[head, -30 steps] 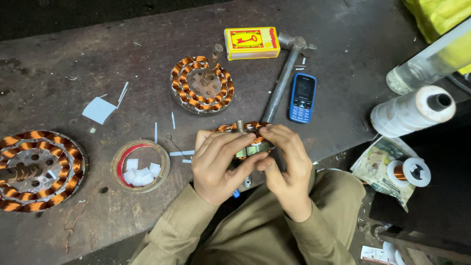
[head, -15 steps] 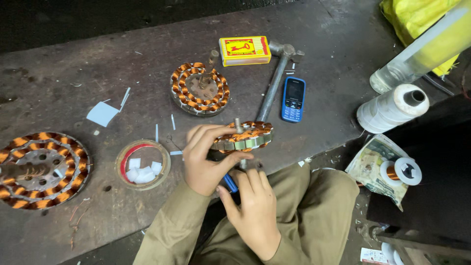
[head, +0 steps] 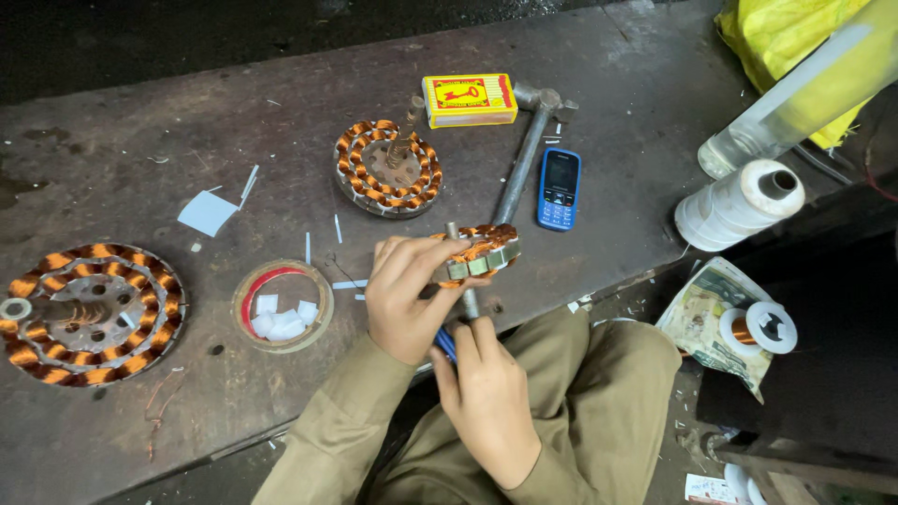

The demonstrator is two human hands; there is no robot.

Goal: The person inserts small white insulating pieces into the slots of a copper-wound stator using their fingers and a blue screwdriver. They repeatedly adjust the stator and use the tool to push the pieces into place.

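- Dark, stained metal makes up the workbench (head: 599, 56) before us, and we sit at its near edge with our knees under it.
- Our left hand (head: 404, 297) is curled around a small stator (head: 479, 252), fingers wrapped over its near side and thumb beneath, holding it tilted just above the bench edge; copper coils show on its upper face and a thin shaft pokes out on both sides.
- Our right hand (head: 488, 397) sits lower, over our lap, closed about a blue-handled tool (head: 445, 343) whose tip we cannot see; it lies just beside the lower end of the shaft.
- As for progress, we judge the held stator to be wound around the part we can see, though its far side is hidden, so we cannot tell whether any slots remain bare.
- A second stator (head: 388, 168) rests on the bench beyond our hands with its coils in place all round, and a larger wound stator (head: 89, 313) lies at the far left.
- A round lid (head: 282, 305) holding white paper pieces sits just left of our left hand, with more paper strips loose near it.
- Farther back lie a hammer (head: 526, 150), a yellow matchbox (head: 470, 99) and a blue phone (head: 559, 189); a white thread spool (head: 741, 204) stands to the right.
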